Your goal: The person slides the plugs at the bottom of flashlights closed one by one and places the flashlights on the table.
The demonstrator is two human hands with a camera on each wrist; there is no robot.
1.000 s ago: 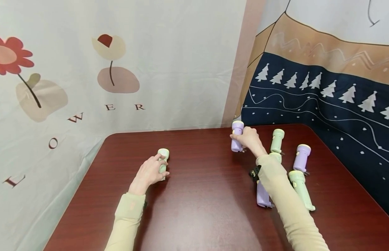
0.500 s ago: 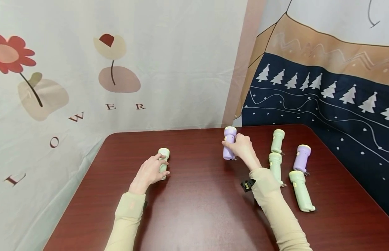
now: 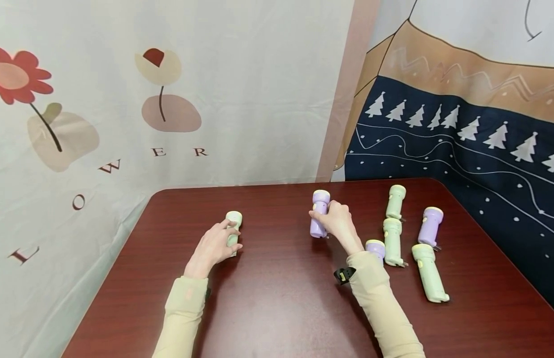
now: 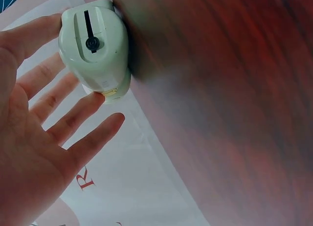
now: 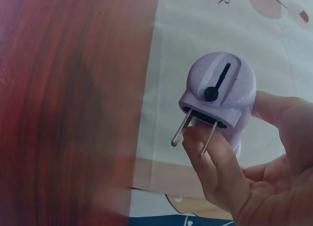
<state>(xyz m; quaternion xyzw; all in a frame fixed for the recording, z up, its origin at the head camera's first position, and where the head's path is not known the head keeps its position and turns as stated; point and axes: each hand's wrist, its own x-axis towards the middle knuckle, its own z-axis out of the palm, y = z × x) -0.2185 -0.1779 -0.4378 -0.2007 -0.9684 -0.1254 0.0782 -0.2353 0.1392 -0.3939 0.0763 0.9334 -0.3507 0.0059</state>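
Toward the left of the table, a pale green flashlight (image 3: pixel 232 239) lies under my left hand (image 3: pixel 214 246). In the left wrist view its base (image 4: pixel 98 50) faces me, with a black slider; my fingers are spread and fairly straight, touching it along the thumb and a fingertip. My right hand (image 3: pixel 341 221) holds a purple flashlight (image 3: pixel 320 214) between thumb and fingers, its pale lens end pointing away. The right wrist view shows its base (image 5: pixel 222 89) with a black slider and two metal prongs (image 5: pixel 182 129) folded out; fingertips sit just behind the prongs.
Right of my right hand lie several more flashlights: green ones (image 3: pixel 396 201), (image 3: pixel 393 242), (image 3: pixel 430 273) and a purple one (image 3: pixel 431 226). Another purple flashlight (image 3: pixel 375 248) is partly hidden by my right sleeve. Printed curtains (image 3: pixel 259 99) stand behind the brown table (image 3: pixel 277 298).
My right hand has carried the purple flashlight left and a little nearer to me. My left hand and the green flashlight under it have stayed in place.
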